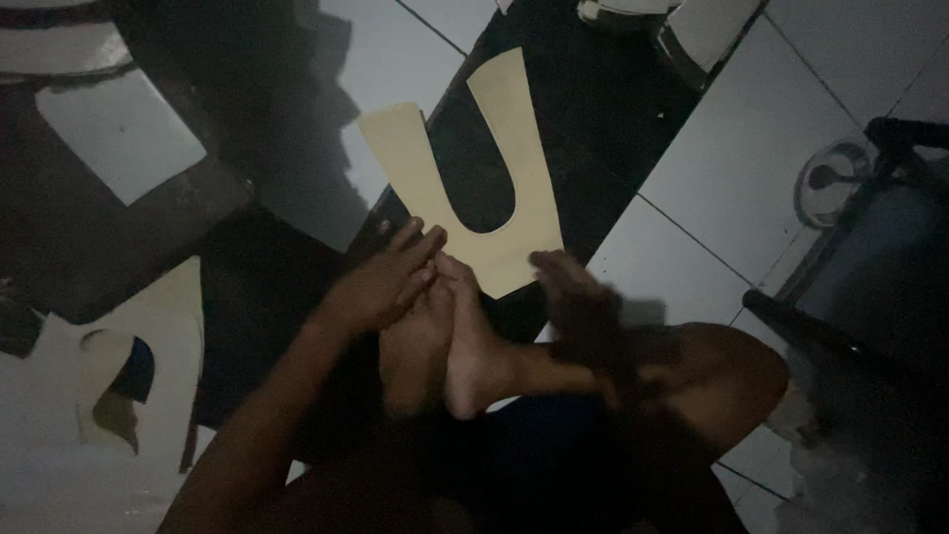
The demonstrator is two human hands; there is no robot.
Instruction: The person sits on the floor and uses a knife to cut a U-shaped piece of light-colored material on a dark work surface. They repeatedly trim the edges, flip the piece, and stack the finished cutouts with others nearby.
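Observation:
A tan U-shaped cardboard pattern [509,198] lies on a sheet of black material [613,119] spread over the tiled floor. My left hand [381,282] rests with fingers apart just below the pattern's lower left corner, touching my bare feet [455,346], and holds nothing. My right hand [573,292] is blurred, fingers extended, at the pattern's lower right corner; nothing shows in it. My feet press against the near edge of the black material.
More black material [247,287] lies to the left. Cut cardboard pieces [148,346] sit at the lower left, a pale sheet [119,129] at the upper left. A dark metal frame [850,277] stands on the right, next to a round glass object [830,178].

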